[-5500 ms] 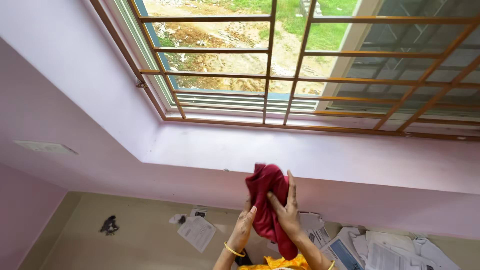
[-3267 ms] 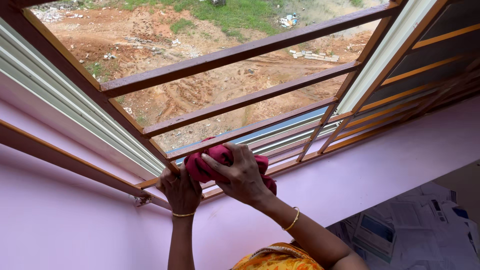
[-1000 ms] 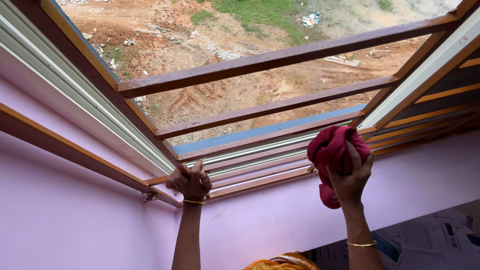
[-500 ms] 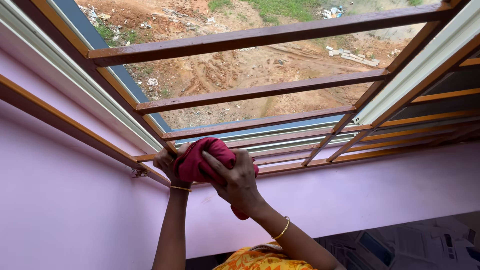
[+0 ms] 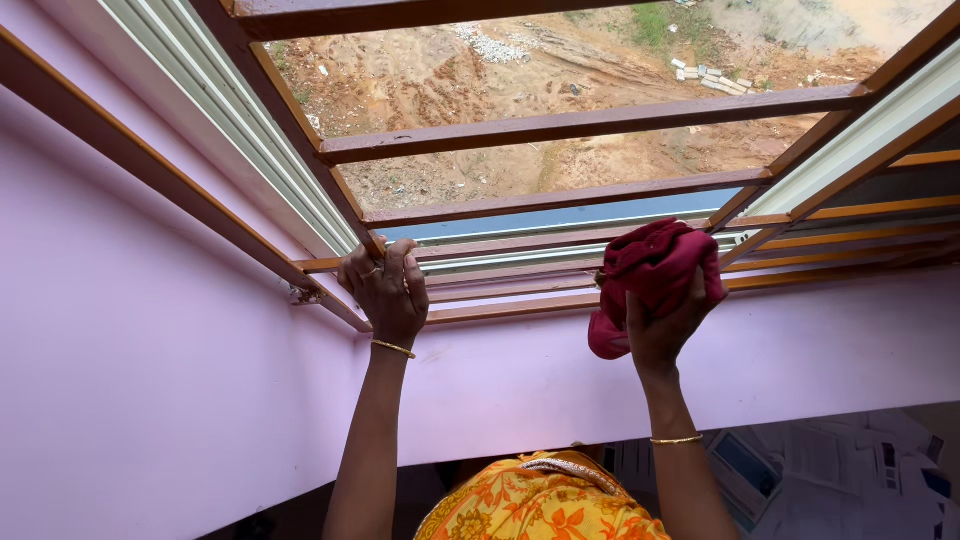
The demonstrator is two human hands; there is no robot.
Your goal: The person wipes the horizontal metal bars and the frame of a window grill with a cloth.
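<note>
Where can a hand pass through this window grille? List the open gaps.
Open gaps lie between the brown bars above both hands. The low rails between the left hand and the red cloth in the right hand are crowded.

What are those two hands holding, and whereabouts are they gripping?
The right hand holds a bunched red cloth from beneath, against the window grille. The left hand grips the grille's brown bar near its lower corner.

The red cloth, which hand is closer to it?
Right. The right hand grips the red cloth against the window bars; the left hand holds a bar, apart from it.
</note>
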